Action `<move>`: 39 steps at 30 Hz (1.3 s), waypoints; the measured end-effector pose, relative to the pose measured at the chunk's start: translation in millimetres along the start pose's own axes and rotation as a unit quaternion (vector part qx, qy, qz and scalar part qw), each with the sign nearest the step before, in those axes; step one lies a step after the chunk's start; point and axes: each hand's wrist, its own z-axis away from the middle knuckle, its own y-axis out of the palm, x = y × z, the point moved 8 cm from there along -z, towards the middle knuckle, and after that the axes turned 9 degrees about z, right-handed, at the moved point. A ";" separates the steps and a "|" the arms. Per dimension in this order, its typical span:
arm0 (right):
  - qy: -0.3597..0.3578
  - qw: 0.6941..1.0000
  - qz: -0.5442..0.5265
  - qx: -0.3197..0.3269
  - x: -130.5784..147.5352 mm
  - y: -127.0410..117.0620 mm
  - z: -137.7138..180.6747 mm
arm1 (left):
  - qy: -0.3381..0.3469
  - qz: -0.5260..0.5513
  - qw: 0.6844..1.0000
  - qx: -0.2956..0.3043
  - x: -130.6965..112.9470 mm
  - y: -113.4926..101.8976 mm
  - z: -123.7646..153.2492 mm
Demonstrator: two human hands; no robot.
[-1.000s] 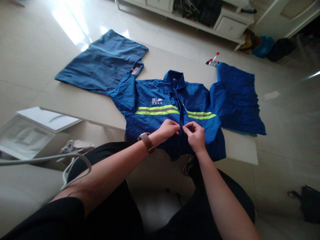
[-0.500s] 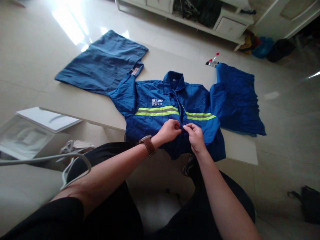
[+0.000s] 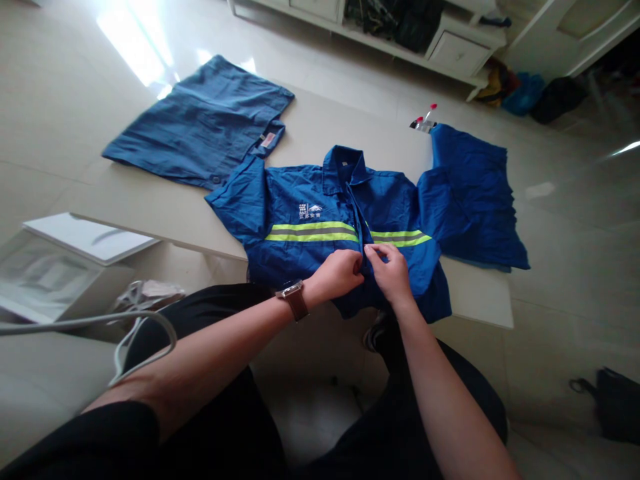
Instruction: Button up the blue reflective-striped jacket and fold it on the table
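A blue work jacket (image 3: 300, 257) with a collar, a white chest logo and yellow-grey reflective stripes lies front up, its lower part hanging over the table's near edge. My left hand (image 3: 341, 272), below a watch with a brown strap, is closed on the front placket just under the stripe. Beside it, my right hand (image 3: 390, 269) pinches the other side of the front opening with thumb and forefinger. The fingertips of both hands are close together. Whatever small fastening lies between them is too small to make out.
Blue trousers (image 3: 200, 123) lie on the table (image 3: 310, 130) at the left, touching the jacket's sleeve. More folded blue cloth (image 3: 477, 193) lies at the right, near red-capped bottles (image 3: 425, 119). A white box (image 3: 65, 273) and a pale cable (image 3: 150, 315) are at the lower left.
My left hand has turned slightly and dropped a little at the placket. My right hand has risen a little and stays pinched. The view has shifted slightly; the clothes lie much as before.
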 end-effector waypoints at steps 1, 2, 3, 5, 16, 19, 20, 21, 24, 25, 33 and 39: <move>-0.008 1.000 0.013 0.003 0.2 1.7 0.4 | 0.005 -0.010 1.000 0.012 -0.8 3.8 2.6; -0.013 0.999 0.031 0.005 -0.6 3.7 0.7 | 0.011 -0.018 0.999 0.023 -1.4 7.9 5.4; -0.014 0.998 0.054 0.007 -2.5 5.8 1.0 | 0.016 -0.025 0.999 0.035 -1.9 12.4 8.2; 0.001 0.995 0.103 0.007 -9.2 9.8 1.1 | 0.027 -0.030 0.998 0.057 -2.5 21.3 13.9; 0.051 0.989 0.137 0.005 -17.1 12.8 1.8 | -0.022 -0.093 0.991 0.090 10.0 8.1 8.2; 0.056 0.990 0.129 0.005 -13.6 10.1 2.9 | -0.015 -0.124 0.992 -0.028 16.4 -17.6 -7.1; 0.057 0.990 0.128 0.005 -12.6 9.6 3.1 | -0.013 -0.138 0.989 -0.049 19.2 -20.1 -11.1; 0.059 0.990 0.127 0.006 -11.8 9.2 3.3 | -0.018 -0.150 0.987 -0.058 23.1 -19.6 -14.7; 0.054 0.990 0.128 0.010 -9.4 9.3 3.7 | -0.064 -0.179 0.980 -0.056 37.5 -9.7 -21.7; 0.048 0.990 0.129 0.013 -8.4 9.9 3.9 | -0.079 -0.188 0.977 -0.056 41.2 -6.5 -22.9; -0.015 0.991 0.133 0.030 -2.2 13.6 5.6 | -0.108 -0.174 0.976 -0.078 55.8 0.8 -31.4; -0.020 0.992 0.125 0.025 -1.6 12.5 4.9 | -0.048 -0.108 0.989 -0.087 48.6 -1.8 -34.5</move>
